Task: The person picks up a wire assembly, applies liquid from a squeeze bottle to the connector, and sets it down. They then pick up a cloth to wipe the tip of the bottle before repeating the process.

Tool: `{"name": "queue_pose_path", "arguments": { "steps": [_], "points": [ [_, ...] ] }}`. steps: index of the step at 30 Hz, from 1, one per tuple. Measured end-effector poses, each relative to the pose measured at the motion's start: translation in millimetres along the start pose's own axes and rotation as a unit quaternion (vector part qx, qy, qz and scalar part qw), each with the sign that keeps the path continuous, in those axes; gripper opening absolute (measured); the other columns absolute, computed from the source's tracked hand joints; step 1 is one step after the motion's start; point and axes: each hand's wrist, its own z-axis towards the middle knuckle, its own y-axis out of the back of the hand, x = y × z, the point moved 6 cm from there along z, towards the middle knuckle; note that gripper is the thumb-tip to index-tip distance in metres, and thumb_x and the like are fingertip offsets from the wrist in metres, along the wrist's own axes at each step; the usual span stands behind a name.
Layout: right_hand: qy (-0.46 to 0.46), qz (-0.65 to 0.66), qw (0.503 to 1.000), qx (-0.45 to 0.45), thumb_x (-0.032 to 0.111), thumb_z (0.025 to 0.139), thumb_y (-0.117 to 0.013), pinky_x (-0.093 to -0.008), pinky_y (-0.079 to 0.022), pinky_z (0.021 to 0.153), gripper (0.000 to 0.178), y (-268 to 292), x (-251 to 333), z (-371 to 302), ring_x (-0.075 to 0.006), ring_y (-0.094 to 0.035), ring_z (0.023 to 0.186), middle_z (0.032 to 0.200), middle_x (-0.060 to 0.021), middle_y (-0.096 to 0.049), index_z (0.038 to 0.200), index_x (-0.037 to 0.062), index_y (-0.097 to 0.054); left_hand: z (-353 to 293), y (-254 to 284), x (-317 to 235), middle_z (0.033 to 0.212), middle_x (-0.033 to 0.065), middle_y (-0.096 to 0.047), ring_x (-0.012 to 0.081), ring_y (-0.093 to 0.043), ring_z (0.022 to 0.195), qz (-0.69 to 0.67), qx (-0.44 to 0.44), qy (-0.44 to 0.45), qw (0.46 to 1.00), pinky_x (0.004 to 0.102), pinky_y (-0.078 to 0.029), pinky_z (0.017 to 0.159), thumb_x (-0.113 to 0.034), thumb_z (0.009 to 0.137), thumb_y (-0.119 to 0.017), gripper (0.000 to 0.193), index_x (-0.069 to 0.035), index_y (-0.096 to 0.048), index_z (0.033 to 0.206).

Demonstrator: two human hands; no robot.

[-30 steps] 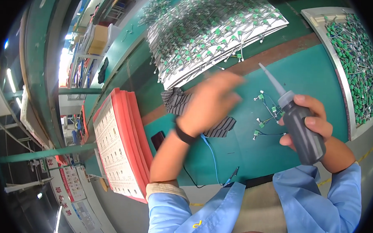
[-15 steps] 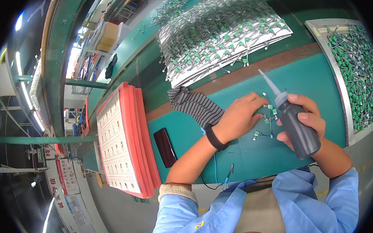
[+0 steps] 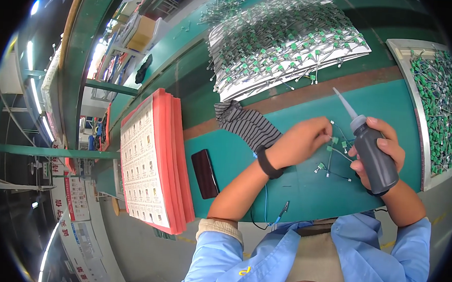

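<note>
L hand (image 3: pixel 302 141): fingers curled by grn-conn wires (image 3: pixel 344 145) @ 3 o'clock, can't tell if pinching | R hand (image 3: pixel 395 152): fingers wrapped rnd dk bottle (image 3: pixel 375 163), nozzle (image 3: pixel 345 103) twd 11 o'clock | phone (image 3: pixel 205 174) @ 8 o'clock of L hand

The dark nozzled bottle (image 3: pixel 377 161) tilts up-left beside small green wired connectors (image 3: pixel 344 145).

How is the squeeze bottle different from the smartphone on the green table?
The squeeze bottle is rounded with a pointed nozzle; the smartphone is a flat rectangle. The squeeze bottle is held in the right hand, while the smartphone lies on the green table. Both look dark.
</note>
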Motion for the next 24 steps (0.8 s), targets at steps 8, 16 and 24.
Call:
{"name": "queue_pose_path", "arguments": {
  "steps": [8,16,24],
  "points": [
    [-0.004,0.047,0.998,0.052,-0.005,0.082,-0.076,-0.0349,-0.063,0.07,0.064,-10.1,-4.0,-0.9,-0.0323,-0.071,0.096,0.144,-0.0299,-0.038,0.134,0.014,-0.043,-39.5,6.5,7.6,0.104,0.0125,-0.066,0.0284,-0.068,0.109,-0.534,-0.185,0.051,0.823,0.0374,-0.056,0.094,-0.003,0.102,-0.052,0.01,-0.003,-0.052,0.112],
    [-0.031,0.037,0.997,0.064,-0.009,0.077,-0.078,-0.0394,-0.062,0.08,0.06,-18.6,-8.7,-2.4,-0.0375,-0.066,0.11,0.145,-0.0295,-0.04,0.127,0.0108,-0.052,-54.7,18.4,18.8,0.11,0.015,-0.067,0.0338,-0.067,0.111,-0.544,-0.267,0.026,0.795,0.0421,-0.056,0.096,-0.001,0.101,-0.054,0.01,-0.004,-0.052,0.11],
    [-0.052,-0.009,0.997,0.061,-0.006,0.078,-0.079,-0.037,-0.061,0.082,0.058,-20.5,-7.6,9.2,-0.0347,-0.065,0.112,0.145,-0.0299,-0.04,0.126,0.0111,-0.052,-50.2,-0.5,-1.3,0.111,0.0149,-0.065,0.0229,-0.066,0.106,-0.454,-0.218,-0.065,0.862,0.0347,-0.054,0.094,0.007,0.096,-0.058,0.013,-0.001,-0.055,0.106]
  ]
}}
